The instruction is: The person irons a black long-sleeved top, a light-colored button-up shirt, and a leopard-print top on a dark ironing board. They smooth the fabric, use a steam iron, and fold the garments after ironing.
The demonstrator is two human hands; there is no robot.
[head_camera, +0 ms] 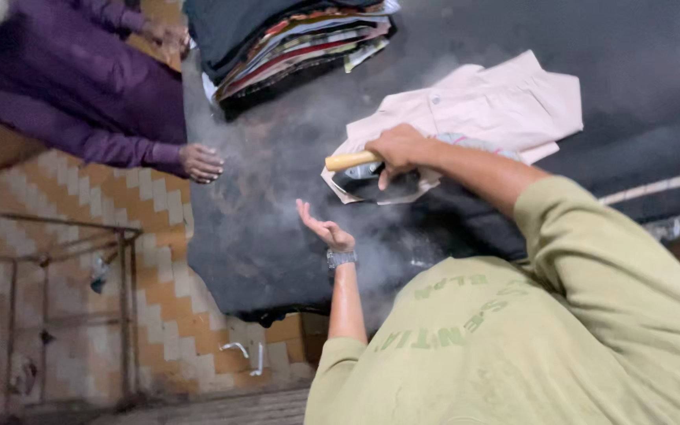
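Observation:
My right hand [397,149] grips the wooden handle of a heavy dark iron [371,181]. The iron rests on the near edge of a pale pink folded garment [505,102], which lies on a dark cloth-covered table [277,220]. Steam drifts around the iron. My left hand [326,230] hovers palm-up with fingers apart just beside the iron, holding nothing. A watch is on its wrist. My olive green shirt fills the lower right.
A stack of folded clothes [301,39] sits at the table's far end. Another person in a purple sleeve rests a hand [201,163] on the table edge. A metal frame [72,299] stands on the orange and cream tiled floor [175,315].

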